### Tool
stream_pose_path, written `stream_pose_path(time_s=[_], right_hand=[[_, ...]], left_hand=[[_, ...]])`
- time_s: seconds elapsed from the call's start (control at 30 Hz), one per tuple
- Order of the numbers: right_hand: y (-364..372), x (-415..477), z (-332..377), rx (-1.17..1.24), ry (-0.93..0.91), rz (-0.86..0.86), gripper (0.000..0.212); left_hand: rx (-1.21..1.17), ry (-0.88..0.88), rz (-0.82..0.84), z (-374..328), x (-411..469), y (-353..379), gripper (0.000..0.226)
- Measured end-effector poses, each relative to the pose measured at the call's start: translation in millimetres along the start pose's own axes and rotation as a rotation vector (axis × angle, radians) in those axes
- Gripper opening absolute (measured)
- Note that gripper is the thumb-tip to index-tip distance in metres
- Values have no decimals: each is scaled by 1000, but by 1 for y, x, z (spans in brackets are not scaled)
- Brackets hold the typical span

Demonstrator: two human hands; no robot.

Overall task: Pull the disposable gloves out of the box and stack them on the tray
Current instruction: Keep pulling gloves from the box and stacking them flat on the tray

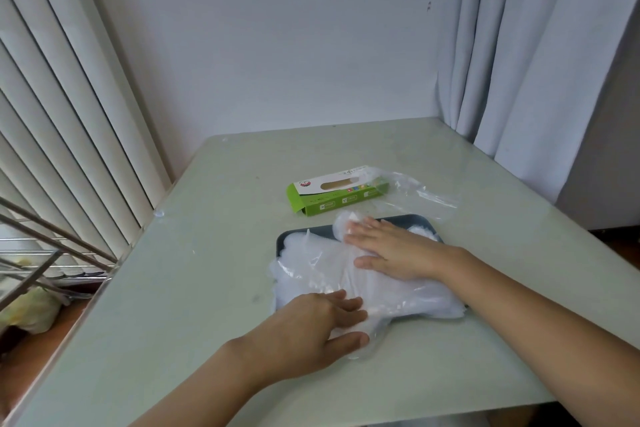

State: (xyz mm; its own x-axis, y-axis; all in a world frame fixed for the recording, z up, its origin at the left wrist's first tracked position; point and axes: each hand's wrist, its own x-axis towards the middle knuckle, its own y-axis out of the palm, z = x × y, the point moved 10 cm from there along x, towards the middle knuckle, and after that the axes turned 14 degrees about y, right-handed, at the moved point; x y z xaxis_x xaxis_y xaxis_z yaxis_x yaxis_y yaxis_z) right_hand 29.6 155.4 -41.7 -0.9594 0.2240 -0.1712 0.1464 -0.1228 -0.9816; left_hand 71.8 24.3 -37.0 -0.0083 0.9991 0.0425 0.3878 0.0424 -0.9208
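A pile of clear disposable gloves (pixel 322 270) lies on a dark tray (pixel 282 238) in the middle of the table and spills over its near and left edges. My right hand (pixel 391 250) lies flat on top of the pile with straight fingers. Near the tray's front edge, my left hand (pixel 322 322) presses the gloves with fingers stretched out and the thumb beside them. The green and white glove box (pixel 332 196) lies on its side behind the tray, its oval opening facing up.
A loose clear plastic sheet (pixel 415 196) lies at the box's right end. The pale green table (pixel 207 253) stands against a white wall, with vertical blinds on the left, a curtain on the right, and a metal rack (pixel 45 253) beyond the left edge.
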Motion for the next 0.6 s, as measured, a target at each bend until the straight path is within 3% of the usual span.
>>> stream_pose_path(time_s=[0.13, 0.23, 0.33, 0.43, 0.6], right_hand=[[-36, 3, -22, 91, 80, -306, 42], [-52, -9, -33, 302, 130, -427, 34], [-39, -31, -22, 508, 71, -296, 25], [-23, -54, -5, 450, -65, -173, 25], [-6, -58, 1, 344, -124, -29, 29]], left_hand=[[-31, -17, -16, 1, -1, -1, 47], [-40, -18, -21, 1, -1, -2, 46], [-41, -11, -21, 1, 0, -2, 45], [-36, -4, -18, 1, 0, -1, 45], [-25, 6, -27, 0, 0, -2, 44]])
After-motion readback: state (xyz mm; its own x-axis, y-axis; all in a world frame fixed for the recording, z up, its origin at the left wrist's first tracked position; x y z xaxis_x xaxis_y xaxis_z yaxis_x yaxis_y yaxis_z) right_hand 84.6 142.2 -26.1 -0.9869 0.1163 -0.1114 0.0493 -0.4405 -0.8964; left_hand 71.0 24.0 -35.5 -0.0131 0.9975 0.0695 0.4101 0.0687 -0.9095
